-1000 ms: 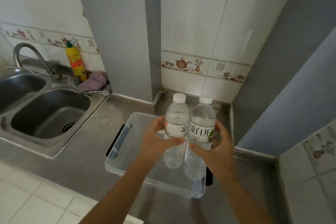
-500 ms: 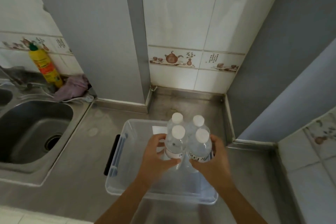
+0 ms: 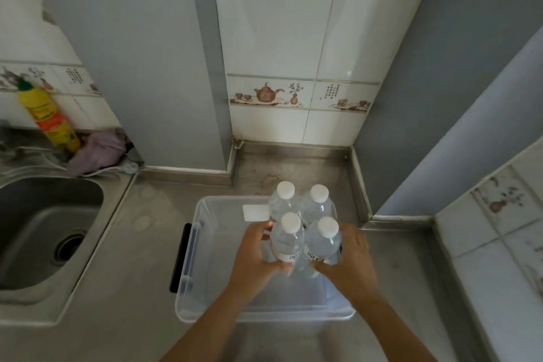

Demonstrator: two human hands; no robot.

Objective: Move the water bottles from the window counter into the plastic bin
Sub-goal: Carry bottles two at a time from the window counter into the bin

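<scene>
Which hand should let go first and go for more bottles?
Neither is clearly better: the left hand and right hand each grip one bottle, set beside two standing bottles in the plastic bin. No more bottles show.

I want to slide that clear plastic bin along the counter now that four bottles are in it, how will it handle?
The plastic bin probably slides easily on the smooth steel counter. The four water bottles look full, so it likely feels back-heavy. They stand tall and narrow, clustered at the far right, so a jerk may tip them.

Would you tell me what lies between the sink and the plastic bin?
Only bare steel counter separates the sink from the plastic bin, as the head view shows.
</scene>
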